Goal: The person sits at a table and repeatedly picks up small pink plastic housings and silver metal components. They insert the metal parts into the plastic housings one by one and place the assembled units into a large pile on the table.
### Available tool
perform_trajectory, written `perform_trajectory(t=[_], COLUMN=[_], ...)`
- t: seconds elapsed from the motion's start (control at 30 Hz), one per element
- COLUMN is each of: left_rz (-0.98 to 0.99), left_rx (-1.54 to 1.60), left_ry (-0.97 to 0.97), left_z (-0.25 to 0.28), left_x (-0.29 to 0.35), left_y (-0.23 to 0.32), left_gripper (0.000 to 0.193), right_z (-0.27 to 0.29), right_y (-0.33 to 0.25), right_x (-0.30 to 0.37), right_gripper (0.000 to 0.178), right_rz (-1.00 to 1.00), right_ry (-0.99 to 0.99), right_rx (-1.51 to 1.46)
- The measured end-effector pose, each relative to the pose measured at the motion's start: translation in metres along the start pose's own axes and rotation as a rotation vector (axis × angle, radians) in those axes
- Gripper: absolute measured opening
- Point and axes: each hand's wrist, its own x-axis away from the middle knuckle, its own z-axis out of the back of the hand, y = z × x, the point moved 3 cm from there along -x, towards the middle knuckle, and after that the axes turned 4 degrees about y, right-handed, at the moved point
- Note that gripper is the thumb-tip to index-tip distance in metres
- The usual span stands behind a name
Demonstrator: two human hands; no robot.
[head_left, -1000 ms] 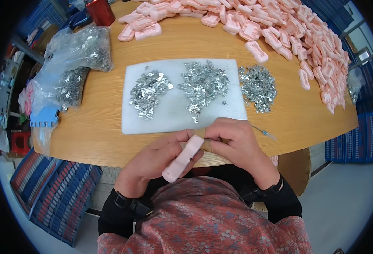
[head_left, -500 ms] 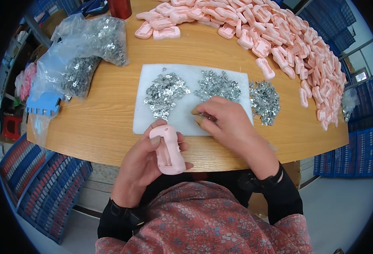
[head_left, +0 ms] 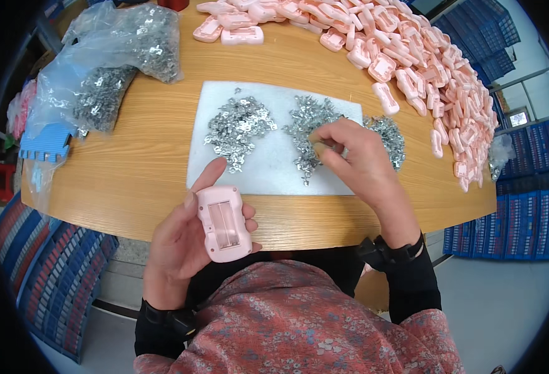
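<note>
My left hand [head_left: 181, 230] is closed round a pink plastic casing [head_left: 231, 223], whose long open battery compartment faces up. It is held just in front of the table edge. My right hand [head_left: 355, 153] reaches over the middle pile of small silvery metal contact pieces [head_left: 307, 118], thumb and forefinger pinched close together at the pile. Whatever lies between those fingertips is hidden. That pile and a second pile of metal pieces [head_left: 237, 131] to its left lie on a white foam pad [head_left: 274, 168]. A third metal pile [head_left: 393, 140] sits beside the pad's right edge.
A great heap of pink casings [head_left: 424, 68] curves along the table's far and right side. Clear plastic bags of metal parts [head_left: 153, 37] stand at the far left, near a blue foam piece [head_left: 45, 142]. Blue racks [head_left: 524, 224] flank the wooden table [head_left: 125, 187].
My left hand has turned the pink casing so its compartment faces up, and shifted slightly left. My right hand has moved right and up to the middle metal pile.
</note>
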Motion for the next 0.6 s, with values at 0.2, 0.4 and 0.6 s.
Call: perform_trajectory(t=[0.2, 0.4, 0.6], left_rz=[0.048, 0.075, 0.057], left_rx=[-0.052, -0.093, -0.223], left_ry=[-0.012, 0.049, 0.118], left_z=[-0.003, -0.008, -0.013], left_x=[-0.018, -0.031, -0.031], left_y=[-0.007, -0.016, -0.016], left_gripper=[0.067, 0.061, 0.060], right_z=[0.008, -0.014, -0.023], right_y=[0.012, 0.003, -0.007], right_x=[0.028, 0.014, -0.001], right_gripper=[0.020, 0.018, 0.014], right_rz=[0.002, 0.156, 0.183], right_ry=[-0.037, 0.024, -0.094], right_rx=[0.054, 0.130, 0.231])
